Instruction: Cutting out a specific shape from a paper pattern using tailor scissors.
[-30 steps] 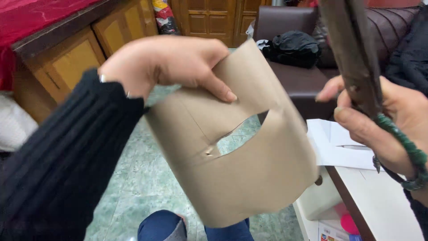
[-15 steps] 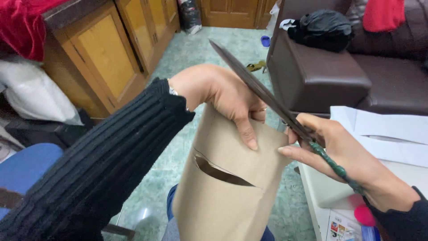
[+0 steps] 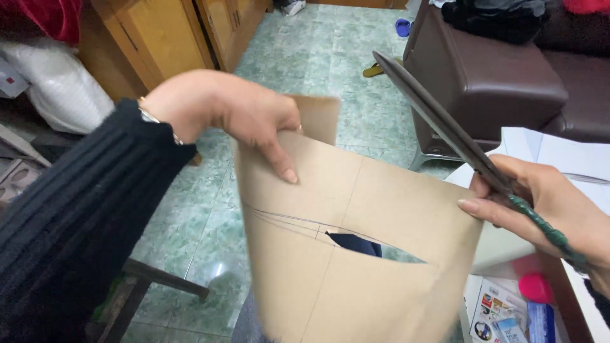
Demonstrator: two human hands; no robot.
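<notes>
Head view: two hands, left (image 3: 219, 111) gripping one brown paper sheet (image 3: 356, 254), right (image 3: 546, 206) clasping one pair of scissors (image 3: 445, 127).

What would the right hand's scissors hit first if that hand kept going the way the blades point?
Probably nothing nearby. The scissors in the right hand point up and left, past the brown sofa, toward green floor tiles. Depth is unclear.

Left hand (image 3: 219, 114) gripping cardboard (image 3: 356, 254) at its top; scissors (image 3: 457, 143) in right hand (image 3: 546, 203), just right of that grip.
</notes>
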